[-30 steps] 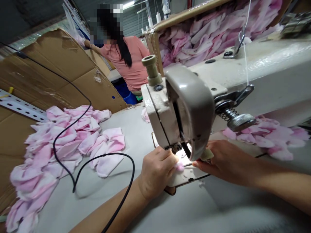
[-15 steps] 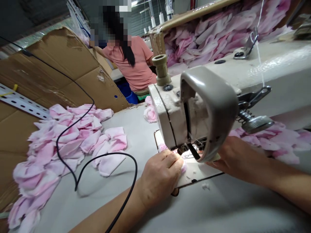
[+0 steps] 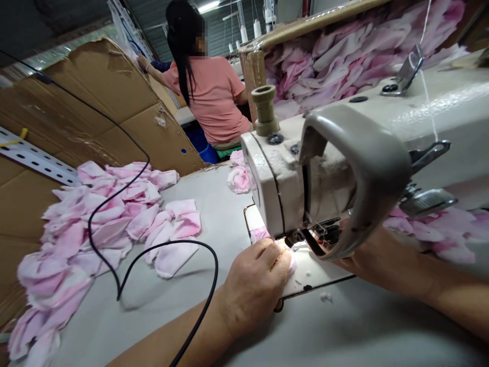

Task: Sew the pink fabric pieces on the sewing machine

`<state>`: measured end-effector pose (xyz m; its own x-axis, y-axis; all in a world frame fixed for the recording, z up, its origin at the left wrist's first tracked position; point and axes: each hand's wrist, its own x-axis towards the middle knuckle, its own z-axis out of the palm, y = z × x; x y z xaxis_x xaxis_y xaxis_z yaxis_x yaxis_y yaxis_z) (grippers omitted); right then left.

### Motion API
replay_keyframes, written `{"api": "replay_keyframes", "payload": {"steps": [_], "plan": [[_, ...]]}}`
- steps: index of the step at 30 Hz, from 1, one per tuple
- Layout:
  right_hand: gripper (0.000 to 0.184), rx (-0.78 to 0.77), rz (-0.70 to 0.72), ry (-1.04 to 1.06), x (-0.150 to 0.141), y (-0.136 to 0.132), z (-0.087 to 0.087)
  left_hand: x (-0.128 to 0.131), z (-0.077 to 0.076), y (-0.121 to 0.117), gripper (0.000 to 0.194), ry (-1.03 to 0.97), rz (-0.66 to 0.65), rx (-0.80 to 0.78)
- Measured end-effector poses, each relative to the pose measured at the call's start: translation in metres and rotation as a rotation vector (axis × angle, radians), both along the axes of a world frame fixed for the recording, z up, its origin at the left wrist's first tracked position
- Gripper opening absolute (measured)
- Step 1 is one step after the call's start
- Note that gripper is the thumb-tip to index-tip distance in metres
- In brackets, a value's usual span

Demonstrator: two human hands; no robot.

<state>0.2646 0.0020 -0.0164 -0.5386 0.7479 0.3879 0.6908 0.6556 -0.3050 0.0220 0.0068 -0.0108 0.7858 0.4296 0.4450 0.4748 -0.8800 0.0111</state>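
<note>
Since the earlier frame, the right grip [image 3: 372,262] had slid in behind the sewing machine head [image 3: 277,188], its fingers now out of sight, and the machine sat further right in view. The left grip [image 3: 254,288] lay curled over a soft pink fabric piece [image 3: 292,263], pressing it against the pale machine plate [image 3: 317,280]. The fabric lay under and just right of that grip, close beside the presser foot [image 3: 294,238], and most of it was covered, so its long axis could not be told. The left grip was touching it and was the nearer; whether the right grip was closed could not be told.

The machine's cream enamel was scuffed, with a rounded grey guard at the right. On the grey surface [image 3: 214,204] to the left lay a heap of fluffy pink-and-white pieces [image 3: 107,214], crossed by a looping black cable [image 3: 183,243]. At the far side, a person in a salmon shirt [image 3: 210,102] sat by torn cardboard sheets [image 3: 103,97].
</note>
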Motion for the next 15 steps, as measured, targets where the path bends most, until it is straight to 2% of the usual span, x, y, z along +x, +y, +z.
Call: {"api": "replay_keyframes", "payload": {"steps": [5,10,13,15], "plan": [[0.025,-0.145,-0.083,-0.066,-0.001,0.0,0.002,0.002,0.0,0.002,0.012,0.128,0.034,-0.058],[0.027,-0.162,-0.156,-0.156,-0.001,0.006,0.0,0.0,-0.002,0.008,0.008,0.236,0.107,-0.082],[0.021,-0.128,-0.184,-0.207,-0.003,0.01,-0.003,-0.002,-0.004,0.013,0.005,0.256,0.127,-0.103],[0.015,-0.095,-0.228,-0.251,-0.006,0.012,-0.003,-0.003,-0.005,0.016,0.01,0.269,0.12,-0.099]]}}
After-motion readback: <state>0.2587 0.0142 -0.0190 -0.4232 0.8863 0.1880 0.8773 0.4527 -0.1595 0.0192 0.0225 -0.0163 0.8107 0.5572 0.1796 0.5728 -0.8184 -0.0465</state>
